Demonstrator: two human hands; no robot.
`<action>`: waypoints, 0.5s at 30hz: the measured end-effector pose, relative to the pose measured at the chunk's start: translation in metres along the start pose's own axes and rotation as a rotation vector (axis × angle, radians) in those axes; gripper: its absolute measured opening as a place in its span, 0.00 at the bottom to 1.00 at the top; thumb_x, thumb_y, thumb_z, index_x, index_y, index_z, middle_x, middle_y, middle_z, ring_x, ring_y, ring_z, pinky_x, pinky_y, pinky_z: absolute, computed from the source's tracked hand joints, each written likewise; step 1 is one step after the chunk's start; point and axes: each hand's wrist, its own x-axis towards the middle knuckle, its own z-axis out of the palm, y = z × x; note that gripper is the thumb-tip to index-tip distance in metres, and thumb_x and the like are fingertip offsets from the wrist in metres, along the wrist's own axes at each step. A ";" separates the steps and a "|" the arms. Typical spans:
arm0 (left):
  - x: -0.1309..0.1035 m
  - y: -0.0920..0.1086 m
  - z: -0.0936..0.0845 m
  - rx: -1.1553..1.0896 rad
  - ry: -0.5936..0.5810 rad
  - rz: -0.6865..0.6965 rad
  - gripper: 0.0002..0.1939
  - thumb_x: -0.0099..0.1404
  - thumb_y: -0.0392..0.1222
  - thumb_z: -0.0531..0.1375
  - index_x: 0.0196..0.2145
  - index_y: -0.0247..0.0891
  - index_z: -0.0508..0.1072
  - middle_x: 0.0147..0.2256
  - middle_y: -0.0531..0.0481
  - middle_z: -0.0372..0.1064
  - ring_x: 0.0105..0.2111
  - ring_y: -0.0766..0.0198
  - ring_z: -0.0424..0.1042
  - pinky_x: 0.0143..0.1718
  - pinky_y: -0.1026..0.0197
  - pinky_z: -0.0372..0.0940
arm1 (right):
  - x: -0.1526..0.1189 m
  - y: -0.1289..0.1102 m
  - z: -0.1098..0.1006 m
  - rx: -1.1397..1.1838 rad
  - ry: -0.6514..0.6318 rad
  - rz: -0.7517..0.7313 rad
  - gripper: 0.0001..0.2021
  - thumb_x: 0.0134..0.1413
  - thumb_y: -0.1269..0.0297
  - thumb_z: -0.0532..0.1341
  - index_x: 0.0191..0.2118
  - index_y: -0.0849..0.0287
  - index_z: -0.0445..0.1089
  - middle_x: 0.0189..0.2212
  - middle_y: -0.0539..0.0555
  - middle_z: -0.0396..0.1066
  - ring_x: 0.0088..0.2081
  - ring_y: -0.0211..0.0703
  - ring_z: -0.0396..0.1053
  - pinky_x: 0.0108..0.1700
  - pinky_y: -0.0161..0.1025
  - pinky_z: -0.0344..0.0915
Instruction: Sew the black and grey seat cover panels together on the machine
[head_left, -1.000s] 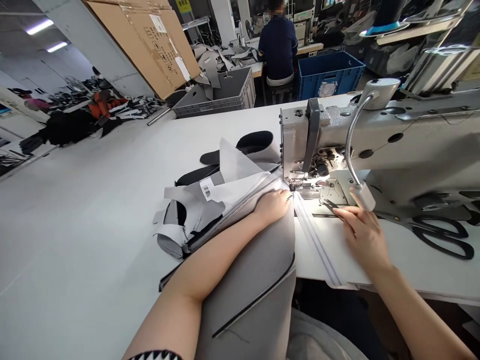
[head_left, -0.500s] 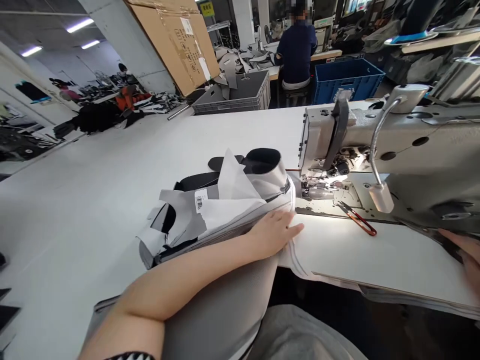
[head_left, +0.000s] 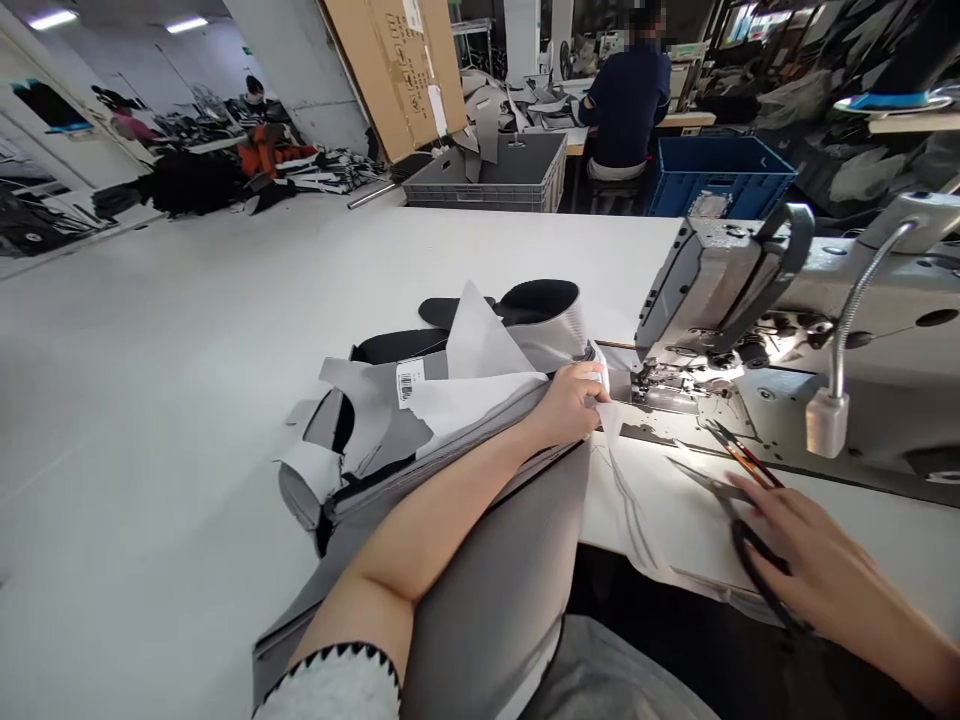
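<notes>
In the head view, the white tabletop (head_left: 187,400) is occupied at right by a sewing machine (head_left: 697,290); beyond, a grey crate (head_left: 491,195), a blue crate (head_left: 720,190) and a seated person (head_left: 628,100) are seen. The grey fabric (head_left: 510,570) is placed left of the machine. Across it the left hand (head_left: 574,402) is stretched, fingers curled at its edge; whether it is pinched cannot be told. By the right hand (head_left: 802,545), scissors (head_left: 724,490) are gripped, pointed leftward.

We look from a single camera on the head, facing forward and down across the worktop (head_left: 187,400). Both hands (head_left: 574,405) lie close before us, the sewing machine (head_left: 727,270) near at our right, and the grey crate (head_left: 480,195) farther off, at the worktop's far edge.
</notes>
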 end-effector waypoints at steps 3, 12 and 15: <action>-0.002 0.003 -0.006 0.035 -0.032 -0.007 0.05 0.61 0.38 0.61 0.32 0.42 0.78 0.61 0.50 0.59 0.62 0.53 0.55 0.60 0.51 0.59 | 0.057 -0.041 0.008 0.020 -0.040 -0.041 0.19 0.51 0.58 0.58 0.51 0.51 0.65 0.40 0.55 0.70 0.42 0.53 0.69 0.42 0.49 0.67; 0.003 -0.009 -0.001 0.004 -0.048 -0.023 0.05 0.58 0.39 0.64 0.33 0.44 0.80 0.62 0.50 0.56 0.64 0.53 0.51 0.61 0.54 0.58 | 0.117 -0.068 0.018 -0.008 -0.065 -0.244 0.18 0.53 0.66 0.54 0.50 0.54 0.68 0.30 0.52 0.70 0.28 0.44 0.69 0.26 0.37 0.61; 0.003 -0.007 -0.005 0.000 -0.051 -0.012 0.05 0.60 0.41 0.63 0.34 0.44 0.80 0.62 0.50 0.56 0.64 0.52 0.51 0.62 0.50 0.55 | 0.099 -0.045 0.026 -0.008 -0.087 -0.221 0.19 0.56 0.66 0.54 0.53 0.49 0.67 0.33 0.52 0.74 0.26 0.43 0.71 0.23 0.37 0.60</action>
